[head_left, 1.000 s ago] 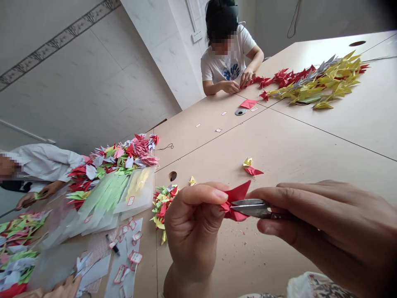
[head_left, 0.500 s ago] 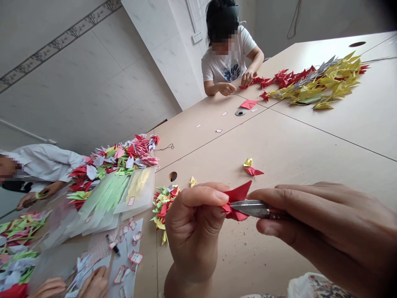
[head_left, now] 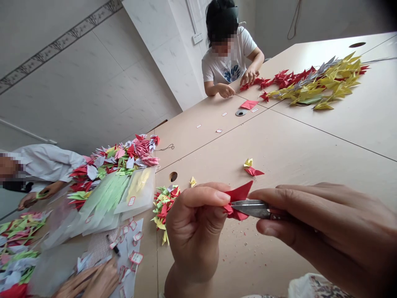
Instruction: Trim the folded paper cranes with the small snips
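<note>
A folded red paper crane is pinched between the thumb and forefinger of my left hand. From the right, the closed metal blades of small scissors reach into its folds. Their handles are mostly hidden in my right hand, whose fingers are wrapped round them. Just beyond my hands lies a small red and yellow folded paper piece. A little yellow one rests farther left. Behind my left hand is a pile of small mixed-colour folded papers.
Across the table a person handles red cranes beside a long pile of yellow cranes. To the left are plastic bags, a large colourful heap, paper tags, a second person and another person's hands.
My hands, the crane and the scissors have barely moved. At bottom left, the other person's hands have shifted right towards the tags. The person across moves their fingers slightly.
</note>
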`<action>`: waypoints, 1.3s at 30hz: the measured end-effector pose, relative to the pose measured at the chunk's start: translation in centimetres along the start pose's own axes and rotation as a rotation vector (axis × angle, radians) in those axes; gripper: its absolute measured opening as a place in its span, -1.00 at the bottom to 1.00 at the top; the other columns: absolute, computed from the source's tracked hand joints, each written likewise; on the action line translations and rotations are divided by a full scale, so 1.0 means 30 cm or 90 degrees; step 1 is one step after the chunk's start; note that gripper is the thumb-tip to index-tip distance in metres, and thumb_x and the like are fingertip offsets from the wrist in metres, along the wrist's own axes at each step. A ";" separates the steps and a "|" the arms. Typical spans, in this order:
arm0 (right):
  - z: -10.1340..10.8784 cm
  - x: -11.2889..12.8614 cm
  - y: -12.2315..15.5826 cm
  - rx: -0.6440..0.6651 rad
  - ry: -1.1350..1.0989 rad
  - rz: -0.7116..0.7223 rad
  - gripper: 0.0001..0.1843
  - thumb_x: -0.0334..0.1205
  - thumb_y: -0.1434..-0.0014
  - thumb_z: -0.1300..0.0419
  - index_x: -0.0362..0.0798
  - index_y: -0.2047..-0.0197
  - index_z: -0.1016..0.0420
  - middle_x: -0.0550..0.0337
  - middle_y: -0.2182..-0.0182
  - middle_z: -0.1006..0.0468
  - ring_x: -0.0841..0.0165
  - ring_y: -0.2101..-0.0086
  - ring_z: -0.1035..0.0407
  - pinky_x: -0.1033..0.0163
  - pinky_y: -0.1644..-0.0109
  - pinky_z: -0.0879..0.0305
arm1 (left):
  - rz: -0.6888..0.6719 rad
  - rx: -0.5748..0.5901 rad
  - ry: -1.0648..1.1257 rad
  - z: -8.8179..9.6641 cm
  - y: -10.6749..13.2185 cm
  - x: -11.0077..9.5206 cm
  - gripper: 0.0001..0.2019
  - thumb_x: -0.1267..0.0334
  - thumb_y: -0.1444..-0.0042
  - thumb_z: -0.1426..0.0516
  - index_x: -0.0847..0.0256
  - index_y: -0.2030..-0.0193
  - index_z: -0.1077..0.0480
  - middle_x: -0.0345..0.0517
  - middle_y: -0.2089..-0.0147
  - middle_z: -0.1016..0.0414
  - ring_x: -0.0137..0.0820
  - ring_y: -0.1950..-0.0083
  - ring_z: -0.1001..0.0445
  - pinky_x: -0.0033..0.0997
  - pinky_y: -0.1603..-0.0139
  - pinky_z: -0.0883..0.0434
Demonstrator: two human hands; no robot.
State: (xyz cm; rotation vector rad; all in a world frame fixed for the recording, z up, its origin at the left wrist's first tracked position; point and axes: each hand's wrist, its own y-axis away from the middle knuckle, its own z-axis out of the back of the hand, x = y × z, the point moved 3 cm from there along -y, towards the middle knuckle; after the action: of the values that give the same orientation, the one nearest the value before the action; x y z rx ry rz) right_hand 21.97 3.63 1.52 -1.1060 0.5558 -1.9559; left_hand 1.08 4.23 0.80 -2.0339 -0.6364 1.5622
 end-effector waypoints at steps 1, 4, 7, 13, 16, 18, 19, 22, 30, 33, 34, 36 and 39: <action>-0.001 0.002 -0.001 -0.004 0.002 0.003 -0.91 -0.20 -0.93 -0.22 0.17 -0.34 -0.54 0.30 0.14 -0.84 0.29 0.36 -0.62 0.16 0.14 -0.61 | -0.003 0.003 -0.003 0.001 0.002 0.000 -0.78 0.43 -0.66 -0.45 -0.03 -0.19 -0.87 -0.21 -0.10 -1.00 -0.52 0.31 -0.88 -0.59 0.13 -0.89; -0.001 0.002 -0.002 0.001 0.000 0.006 -0.90 -0.24 -0.94 -0.19 0.16 -0.29 -0.51 0.31 0.14 -0.80 0.33 0.38 -0.57 0.18 0.18 -0.57 | -0.020 -0.008 -0.039 0.006 0.008 -0.002 -0.81 0.41 -0.66 -0.46 -0.02 -0.18 -0.87 -0.19 -0.08 -1.00 -0.48 0.26 -0.90 -0.60 0.14 -0.87; 0.006 0.004 -0.001 0.012 0.008 0.009 -0.91 -0.24 -0.93 -0.18 0.18 -0.27 -0.48 0.30 0.12 -0.81 0.30 0.35 -0.60 0.18 0.17 -0.57 | -0.017 -0.029 -0.070 0.012 0.013 -0.001 -0.82 0.39 -0.64 -0.48 -0.05 -0.15 -0.88 -0.19 -0.06 -1.00 -0.44 0.18 -0.93 -0.61 0.13 -0.87; 0.010 0.000 0.012 0.006 0.011 0.009 -0.82 -0.37 -0.83 -0.26 0.16 -0.21 -0.52 0.28 0.17 -0.84 0.25 0.38 -0.64 0.11 0.20 -0.53 | -0.025 -0.028 -0.072 0.013 0.014 0.000 -0.82 0.38 -0.64 -0.48 -0.05 -0.14 -0.87 -0.20 -0.05 -1.00 -0.45 0.20 -0.92 -0.60 0.14 -0.85; -0.001 -0.008 0.002 -0.007 0.002 0.008 -0.83 -0.31 -0.82 -0.31 0.17 -0.10 -0.52 0.32 0.28 -0.80 0.26 0.44 -0.59 0.09 0.28 -0.45 | -0.016 -0.034 -0.067 0.010 0.011 0.001 -0.83 0.38 -0.64 -0.48 -0.05 -0.14 -0.87 -0.21 -0.05 -1.00 -0.46 0.23 -0.91 -0.60 0.16 -0.85; -0.002 -0.010 -0.007 -0.027 0.006 0.004 -0.83 -0.21 -0.86 -0.30 0.18 -0.07 -0.52 0.36 0.33 -0.77 0.28 0.50 -0.53 0.09 0.27 -0.48 | -0.017 -0.038 -0.061 0.008 0.006 0.000 -0.84 0.37 -0.63 -0.50 -0.04 -0.13 -0.87 -0.21 -0.04 -1.00 -0.46 0.23 -0.92 -0.60 0.15 -0.86; -0.001 -0.010 -0.009 -0.031 0.008 -0.002 -0.87 -0.16 -0.88 -0.28 0.18 -0.11 -0.55 0.36 0.32 -0.79 0.29 0.51 -0.53 0.10 0.26 -0.52 | -0.017 -0.039 -0.055 0.006 0.003 -0.001 -0.84 0.37 -0.63 -0.51 -0.05 -0.14 -0.88 -0.21 -0.04 -1.01 -0.46 0.23 -0.92 -0.60 0.15 -0.87; 0.007 -0.006 0.000 -0.016 0.003 -0.020 -0.91 -0.07 -0.91 -0.25 0.21 -0.25 -0.60 0.31 0.20 -0.87 0.27 0.42 -0.66 0.15 0.23 -0.61 | -0.019 -0.044 -0.040 0.006 0.001 -0.002 -0.83 0.36 -0.63 -0.51 -0.08 -0.15 -0.88 -0.26 -0.05 -1.01 -0.49 0.24 -0.93 -0.63 0.14 -0.86; 0.000 -0.025 0.083 -0.057 0.011 -0.050 -0.51 0.31 -0.59 -0.64 0.24 -0.37 -0.88 0.11 0.12 -0.92 -0.02 0.10 -0.84 0.04 0.08 -0.74 | -0.072 -0.064 -0.129 0.020 0.034 0.002 -0.69 0.48 -0.63 -0.44 -0.09 -0.24 -0.85 -0.30 -0.20 -1.02 -0.41 -0.09 -1.01 -0.47 -0.22 -0.92; -0.005 -0.033 0.094 -0.062 0.013 -0.046 -0.47 0.38 -0.56 -0.64 0.24 -0.34 -0.89 0.09 0.12 -0.91 -0.03 0.07 -0.85 0.03 0.07 -0.75 | -0.119 -0.074 -0.167 0.018 0.031 -0.003 -0.68 0.49 -0.55 -0.50 -0.07 -0.23 -0.84 -0.32 -0.14 -1.02 -0.36 -0.05 -1.02 -0.43 -0.18 -0.94; -0.005 -0.035 0.094 -0.063 0.014 -0.045 -0.47 0.39 -0.56 -0.64 0.24 -0.33 -0.89 0.09 0.12 -0.91 -0.03 0.07 -0.84 0.04 0.07 -0.75 | -0.130 -0.074 -0.178 0.018 0.029 -0.005 -0.68 0.49 -0.54 -0.51 -0.06 -0.22 -0.84 -0.32 -0.11 -1.02 -0.35 -0.05 -1.02 -0.42 -0.17 -0.95; -0.004 -0.037 0.094 -0.065 0.015 -0.043 -0.47 0.40 -0.56 -0.63 0.23 -0.32 -0.89 0.09 0.13 -0.91 -0.03 0.07 -0.84 0.04 0.07 -0.75 | -0.138 -0.071 -0.189 0.018 0.024 -0.009 -0.69 0.48 -0.54 -0.52 -0.05 -0.22 -0.84 -0.32 -0.09 -1.02 -0.36 -0.04 -1.02 -0.46 -0.16 -0.93; -0.003 -0.039 0.094 -0.067 0.015 -0.041 -0.47 0.41 -0.56 -0.63 0.23 -0.30 -0.88 0.09 0.13 -0.91 -0.02 0.08 -0.84 0.04 0.08 -0.75 | -0.139 -0.069 -0.192 0.018 0.021 -0.014 -0.69 0.50 -0.55 -0.51 -0.03 -0.23 -0.84 -0.34 -0.11 -1.01 -0.43 -0.06 -1.01 -0.55 -0.24 -0.88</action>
State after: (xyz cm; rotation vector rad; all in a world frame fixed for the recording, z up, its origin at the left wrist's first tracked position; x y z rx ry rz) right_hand 23.45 2.95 -1.08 -1.1805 0.6492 -2.0171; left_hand 0.49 3.54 0.60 -1.7448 -1.0389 1.7455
